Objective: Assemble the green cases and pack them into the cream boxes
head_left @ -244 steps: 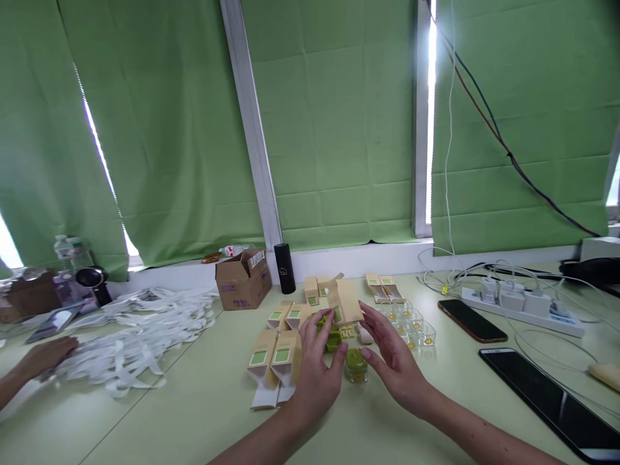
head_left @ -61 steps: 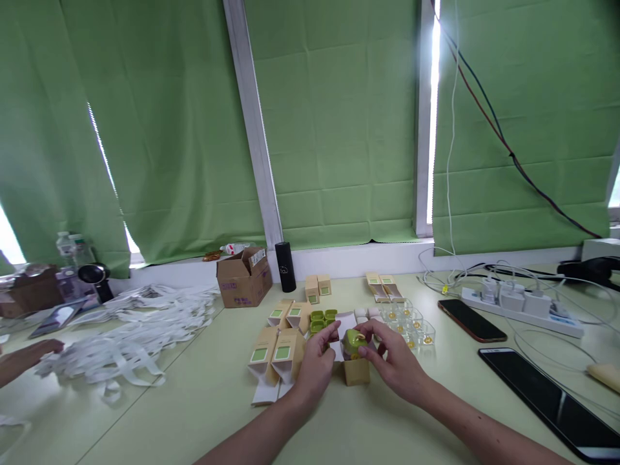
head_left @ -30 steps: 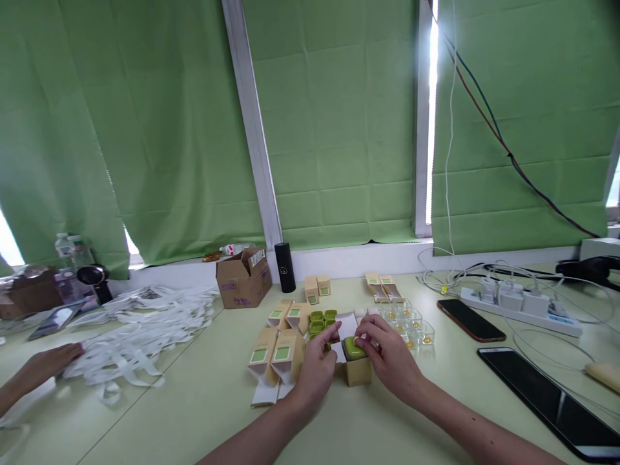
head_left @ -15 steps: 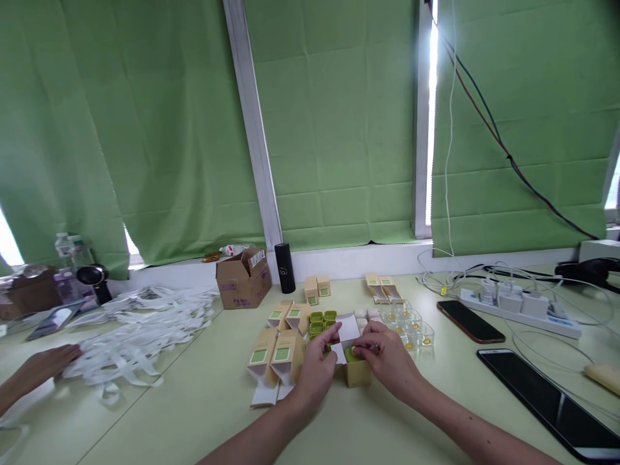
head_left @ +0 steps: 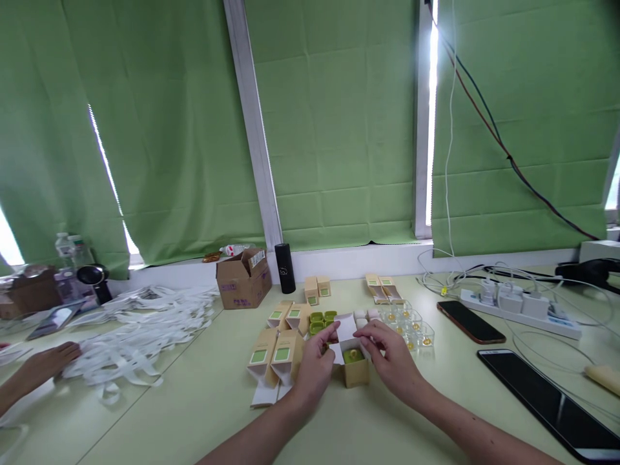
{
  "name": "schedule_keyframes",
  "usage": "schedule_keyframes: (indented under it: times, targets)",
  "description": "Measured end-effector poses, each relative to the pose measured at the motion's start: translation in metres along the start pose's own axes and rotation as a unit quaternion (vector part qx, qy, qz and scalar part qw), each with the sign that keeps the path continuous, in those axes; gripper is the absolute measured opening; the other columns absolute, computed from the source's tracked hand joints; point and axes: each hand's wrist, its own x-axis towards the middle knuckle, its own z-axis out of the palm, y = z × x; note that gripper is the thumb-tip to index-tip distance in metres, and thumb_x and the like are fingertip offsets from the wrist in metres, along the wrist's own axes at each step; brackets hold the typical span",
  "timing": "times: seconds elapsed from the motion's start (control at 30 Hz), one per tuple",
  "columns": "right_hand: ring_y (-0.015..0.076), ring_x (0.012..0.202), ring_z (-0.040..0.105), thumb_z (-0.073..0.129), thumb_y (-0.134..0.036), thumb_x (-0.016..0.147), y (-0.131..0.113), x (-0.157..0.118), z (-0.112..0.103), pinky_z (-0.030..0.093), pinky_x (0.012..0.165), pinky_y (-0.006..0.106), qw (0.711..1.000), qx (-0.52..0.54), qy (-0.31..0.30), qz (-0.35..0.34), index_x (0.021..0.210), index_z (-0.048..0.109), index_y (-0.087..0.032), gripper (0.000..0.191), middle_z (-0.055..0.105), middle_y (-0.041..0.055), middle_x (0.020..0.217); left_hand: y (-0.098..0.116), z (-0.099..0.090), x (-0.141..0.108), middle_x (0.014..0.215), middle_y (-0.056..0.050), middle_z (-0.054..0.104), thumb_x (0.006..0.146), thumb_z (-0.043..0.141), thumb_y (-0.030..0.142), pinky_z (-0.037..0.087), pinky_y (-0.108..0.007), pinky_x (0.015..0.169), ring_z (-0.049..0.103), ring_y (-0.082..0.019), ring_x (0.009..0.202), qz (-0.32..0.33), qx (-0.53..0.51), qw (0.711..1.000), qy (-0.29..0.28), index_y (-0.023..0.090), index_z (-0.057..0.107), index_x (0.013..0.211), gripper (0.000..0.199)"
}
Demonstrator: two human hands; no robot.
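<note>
A small kraft cardboard box [head_left: 357, 374] stands with its top flaps up between my hands. Down inside it lies a green piece [head_left: 353, 355] with a pale round spot on top. My left hand [head_left: 314, 363] is closed at the box's left side, thumb and fingers by the white-lined lid flap [head_left: 345, 327]. My right hand [head_left: 393, 354] is closed at the right side, fingertips pinching around the side flap. Left of my left hand stand several kraft boxes [head_left: 287, 352] with green labels. Just behind are green square pieces [head_left: 317, 327] and clear cups [head_left: 420, 333].
At far left another person's hand [head_left: 53, 359] touches a pile of white straps [head_left: 116, 358]. A brown carton [head_left: 243, 279] and a black cylinder [head_left: 285, 268] stand by the wall. To the right lie a phone [head_left: 469, 321], a tablet [head_left: 547, 403] and a power strip [head_left: 520, 314] with cables.
My right fingers have lifted off the green piece in the box and moved to the box's right flap. The green piece now shows plainly. My left hand has barely moved.
</note>
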Motion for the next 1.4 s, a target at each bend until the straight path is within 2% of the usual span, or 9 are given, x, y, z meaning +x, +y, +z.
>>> schedule_keyframes:
  times: [0.1,0.27,0.37,0.47,0.6,0.73,1.03,1.27,1.4]
  targets:
    - [0.0250,0.086,0.066,0.048,-0.041,0.105,0.001,-0.001,-0.001,0.056,0.066,0.036,0.998,0.047,0.029,0.018,0.104,0.074,-0.024,0.030,0.069,0.0104,0.104,0.002,0.001,0.001,0.108,-0.011,0.075,0.063,0.055,0.010,0.054,-0.036,0.093,0.068,-0.025,0.105,-0.010,-0.006,1.000,0.017,0.013,0.072,0.133,0.072]
    - [0.0252,0.086,0.065,0.048,-0.046,0.104,0.014,-0.001,0.001,0.056,0.058,0.034,0.992,0.088,0.069,0.063,0.108,0.068,-0.024,0.030,0.065,0.0114,0.109,0.003,-0.003,0.006,0.106,-0.012,0.077,0.063,0.056,0.010,0.055,-0.034,0.085,0.069,-0.025,0.098,-0.045,-0.022,0.999,0.010,0.012,0.073,0.133,0.072]
    - [0.0244,0.082,0.065,0.052,-0.048,0.101,0.021,-0.001,0.004,0.053,0.052,0.031,0.986,0.109,0.065,0.104,0.110,0.064,-0.023,0.029,0.064,0.0086,0.098,0.005,-0.006,0.005,0.104,-0.010,0.078,0.066,0.057,0.012,0.054,-0.035,0.089,0.069,-0.025,0.100,-0.041,-0.023,0.999,0.006,0.014,0.075,0.130,0.066]
    - [0.0218,0.074,0.062,0.055,-0.048,0.099,0.023,-0.001,0.006,0.051,0.050,0.029,0.985,0.118,0.049,0.114,0.109,0.062,-0.022,0.028,0.062,0.0053,0.088,0.008,-0.006,0.003,0.106,-0.009,0.079,0.068,0.057,0.017,0.053,-0.036,0.096,0.069,-0.026,0.106,-0.041,-0.040,0.998,0.015,0.016,0.077,0.127,0.062]
    - [0.0202,0.074,0.061,0.057,-0.049,0.098,0.021,-0.003,0.008,0.050,0.051,0.028,0.984,0.126,0.040,0.117,0.108,0.060,-0.023,0.029,0.061,0.0047,0.090,0.009,-0.003,0.002,0.118,-0.011,0.079,0.069,0.058,0.023,0.048,-0.041,0.106,0.067,-0.031,0.118,-0.058,-0.095,0.993,0.027,0.014,0.080,0.121,0.057]
    - [0.0197,0.075,0.060,0.058,-0.049,0.098,0.021,-0.004,0.009,0.048,0.052,0.026,0.982,0.140,0.038,0.122,0.108,0.059,-0.024,0.028,0.058,0.0030,0.088,0.009,-0.001,0.004,0.124,-0.012,0.078,0.065,0.061,0.020,0.046,-0.044,0.110,0.066,-0.033,0.123,-0.065,-0.114,0.991,0.025,0.015,0.081,0.118,0.057]
    - [0.0186,0.070,0.060,0.063,-0.052,0.095,0.021,-0.002,0.010,0.044,0.049,0.025,0.976,0.170,0.039,0.130,0.105,0.058,-0.025,0.030,0.056,0.0001,0.083,0.000,0.000,0.009,0.102,-0.012,0.079,0.065,0.081,0.024,0.054,-0.041,0.097,0.071,-0.029,0.103,-0.039,-0.105,0.994,-0.003,0.014,0.076,0.125,0.061]
    - [0.0175,0.069,0.060,0.063,-0.055,0.094,0.024,-0.004,0.011,0.043,0.048,0.024,0.974,0.176,0.033,0.139,0.106,0.056,-0.025,0.033,0.056,-0.0006,0.084,-0.003,0.000,0.004,0.105,-0.011,0.073,0.071,0.088,0.034,0.055,-0.039,0.094,0.069,-0.028,0.105,-0.015,-0.072,0.997,-0.027,0.016,0.069,0.131,0.065]
    - [0.0169,0.067,0.059,0.063,-0.056,0.095,0.026,-0.005,0.013,0.040,0.047,0.024,0.973,0.180,0.024,0.142,0.107,0.054,-0.025,0.034,0.055,-0.0015,0.082,0.002,0.002,0.001,0.107,-0.012,0.074,0.073,0.086,0.029,0.055,-0.038,0.092,0.069,-0.027,0.104,-0.003,-0.039,0.999,-0.027,0.016,0.067,0.131,0.062]
